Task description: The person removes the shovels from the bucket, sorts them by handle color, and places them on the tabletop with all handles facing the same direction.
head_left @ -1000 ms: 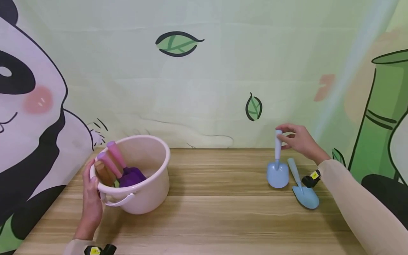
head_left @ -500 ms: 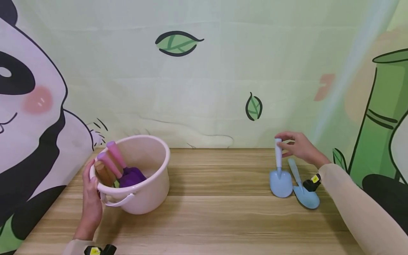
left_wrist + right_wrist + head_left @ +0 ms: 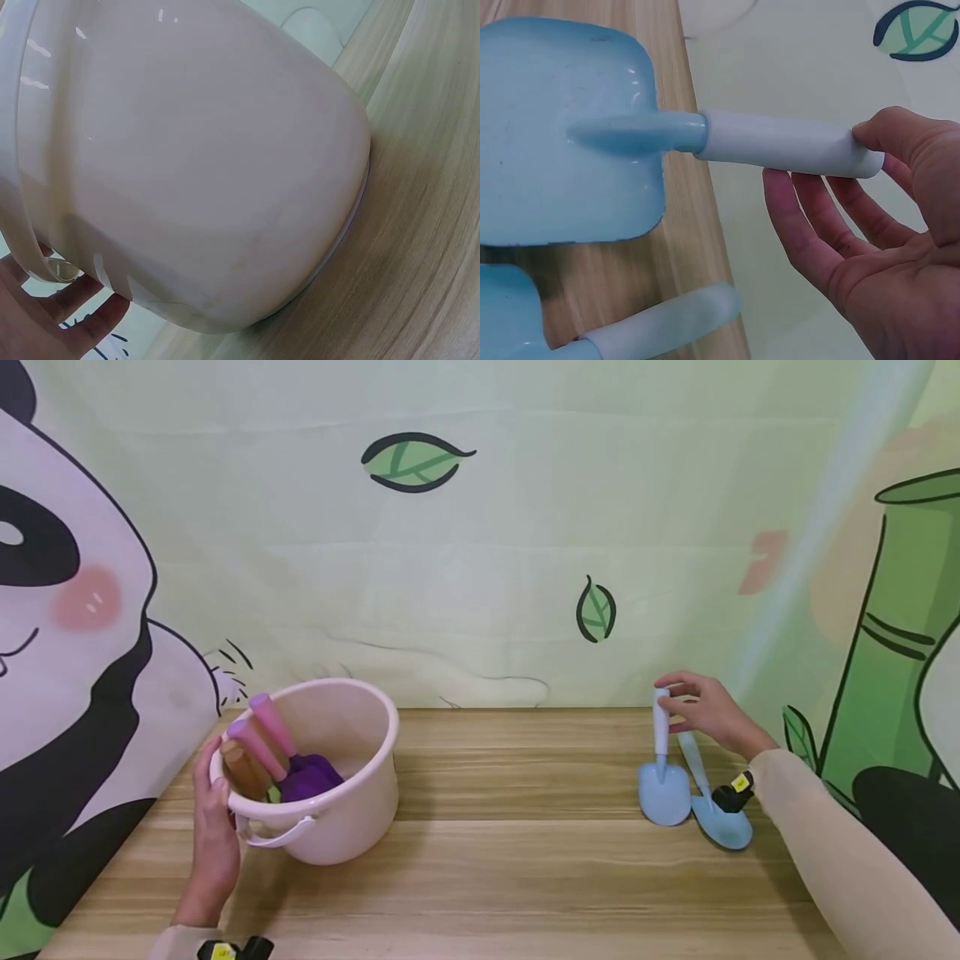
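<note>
- Square-bladed blue shovel (image 3: 663, 792), at right, points blade down over the wood-grain table (image 3: 510, 877) as my right hand (image 3: 708, 710) holds it by its pale handle; whether the blade touches the tabletop, I cannot tell.
- My right grip is narrow: thumb on one side near the handle's end, fingertips on the other.
- Rounded blue shovel (image 3: 722, 827) lies on the table just beside it, its handle angled toward the backdrop (image 3: 487, 560); wood shows between the two blades from my right wrist.
- My left hand (image 3: 215, 831), well apart at left, grips the pale pink bucket (image 3: 352, 818) at its rim, fingers against the outer wall near the white bail (image 3: 281, 837).
- Inside the bucket, two pink handles (image 3: 257, 749) lean on the rim above purple blades (image 3: 309, 778), next to brown handles (image 3: 243, 770).
- Behind, a printed panda (image 3: 45, 693), green leaves (image 3: 415, 462) and bamboo (image 3: 911, 585) fill the backdrop.
</note>
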Demonstrator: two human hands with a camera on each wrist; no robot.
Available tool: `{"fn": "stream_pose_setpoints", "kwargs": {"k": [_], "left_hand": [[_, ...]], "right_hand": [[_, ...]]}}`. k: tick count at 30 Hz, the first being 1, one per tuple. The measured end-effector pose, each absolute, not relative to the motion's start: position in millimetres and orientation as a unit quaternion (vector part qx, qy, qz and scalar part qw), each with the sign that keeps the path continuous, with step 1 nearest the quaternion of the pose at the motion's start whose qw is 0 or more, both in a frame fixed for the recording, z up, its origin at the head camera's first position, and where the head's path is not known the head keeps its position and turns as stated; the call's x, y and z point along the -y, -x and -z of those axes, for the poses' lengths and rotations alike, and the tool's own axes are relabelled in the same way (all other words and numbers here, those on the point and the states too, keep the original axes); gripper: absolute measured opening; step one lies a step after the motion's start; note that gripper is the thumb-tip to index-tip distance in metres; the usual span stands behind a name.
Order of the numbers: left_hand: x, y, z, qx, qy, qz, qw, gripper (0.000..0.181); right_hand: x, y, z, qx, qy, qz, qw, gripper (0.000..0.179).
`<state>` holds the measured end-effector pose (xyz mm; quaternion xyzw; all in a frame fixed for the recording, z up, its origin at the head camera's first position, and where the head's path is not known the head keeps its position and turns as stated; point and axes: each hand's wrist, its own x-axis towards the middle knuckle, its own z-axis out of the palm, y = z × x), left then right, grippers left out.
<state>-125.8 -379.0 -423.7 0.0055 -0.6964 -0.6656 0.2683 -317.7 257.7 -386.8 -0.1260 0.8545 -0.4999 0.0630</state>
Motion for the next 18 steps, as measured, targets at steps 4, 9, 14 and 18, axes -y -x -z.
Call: {"fn": "stream_pose_setpoints", "kwargs": {"k": [4,9,14,18], "left_hand": [[379,126,424,0.696,-0.008,0.665,0.270,0.055],[380,126,425,0.696,-0.008,0.666,0.268,0.055],[380,126,424,0.698,-0.008,0.664,0.266,0.055],[379,125,423,0.705,-0.008,0.658,0.267,0.054]], "right_hand": [[-260,320,393,-0.852,0.110,0.507,0.063,0.046],[-261,323,398,-0.855,0.099,0.505,0.071,0.051],[-260,324,402,-0.854,0.093,0.505,0.086,0.054],[-260,326,409,-0.853,0.097,0.504,0.091,0.052]]}}
